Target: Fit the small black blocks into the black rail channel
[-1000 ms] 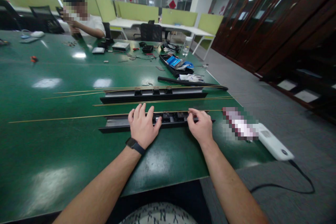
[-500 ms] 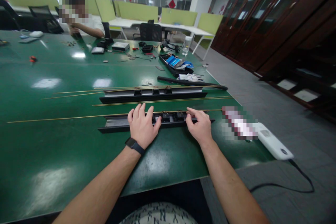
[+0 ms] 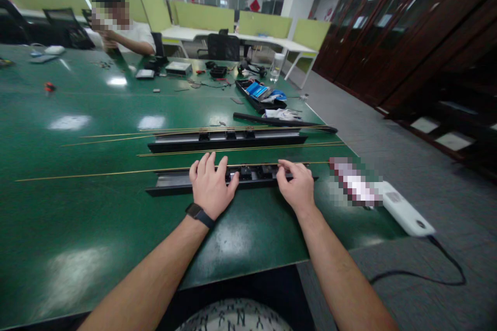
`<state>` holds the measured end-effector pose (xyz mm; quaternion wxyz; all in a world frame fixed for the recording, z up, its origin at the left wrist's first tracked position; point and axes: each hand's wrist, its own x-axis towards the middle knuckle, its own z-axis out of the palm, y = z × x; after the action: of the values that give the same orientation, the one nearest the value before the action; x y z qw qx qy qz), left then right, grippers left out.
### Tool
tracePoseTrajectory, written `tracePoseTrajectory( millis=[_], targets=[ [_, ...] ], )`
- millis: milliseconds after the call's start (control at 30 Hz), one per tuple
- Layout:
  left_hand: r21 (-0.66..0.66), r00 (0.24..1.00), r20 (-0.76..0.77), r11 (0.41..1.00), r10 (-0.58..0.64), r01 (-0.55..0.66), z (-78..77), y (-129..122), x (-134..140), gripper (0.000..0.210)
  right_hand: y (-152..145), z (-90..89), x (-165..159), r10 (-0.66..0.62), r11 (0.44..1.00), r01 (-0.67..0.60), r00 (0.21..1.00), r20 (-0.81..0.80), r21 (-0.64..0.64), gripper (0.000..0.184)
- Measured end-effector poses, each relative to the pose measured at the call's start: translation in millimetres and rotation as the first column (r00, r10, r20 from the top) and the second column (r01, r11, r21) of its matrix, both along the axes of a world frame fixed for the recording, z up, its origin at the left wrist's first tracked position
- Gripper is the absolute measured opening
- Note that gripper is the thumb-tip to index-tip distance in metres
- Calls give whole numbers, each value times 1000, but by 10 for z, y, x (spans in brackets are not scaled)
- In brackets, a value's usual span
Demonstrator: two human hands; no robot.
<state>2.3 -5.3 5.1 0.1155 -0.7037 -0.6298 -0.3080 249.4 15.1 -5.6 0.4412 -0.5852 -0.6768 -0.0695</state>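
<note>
Nearest me on the green table lies a long black channel (image 3: 166, 192) with a silvery inner face and small black blocks (image 3: 246, 172) inside. My left hand (image 3: 210, 183) rests across its middle, fingers spread, thumb beside the blocks. Along the channel's far side runs a thin brass-coloured rod (image 3: 85, 175), sticking out well past the left end. At the channel's right part, my right hand (image 3: 295, 183) pinches thumb and forefinger together on this rod; the fingers partly hide the grip. Behind lies a second black channel (image 3: 225, 144) with similar blocks.
More thin rods (image 3: 240, 150) lie between and over the channels. A black tray (image 3: 254, 101) with blue packets, white gloves (image 3: 282, 114) and a black strip (image 3: 310, 125) are farther back. A white device (image 3: 406, 209) with a cable sits at right. Another person (image 3: 128, 36) sits across the table.
The brass rod's left end has shifted slightly right, and my right hand has moved a little right with it. My left hand stays in place on the channel.
</note>
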Motion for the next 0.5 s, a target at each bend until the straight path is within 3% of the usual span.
tracePoseTrajectory(
  millis=[500],
  targets=[
    [14,1000,9,1000,2,-2,-14,10,7,48,-3,-7,2,30,1000,-30,999,-13,5,25]
  ],
)
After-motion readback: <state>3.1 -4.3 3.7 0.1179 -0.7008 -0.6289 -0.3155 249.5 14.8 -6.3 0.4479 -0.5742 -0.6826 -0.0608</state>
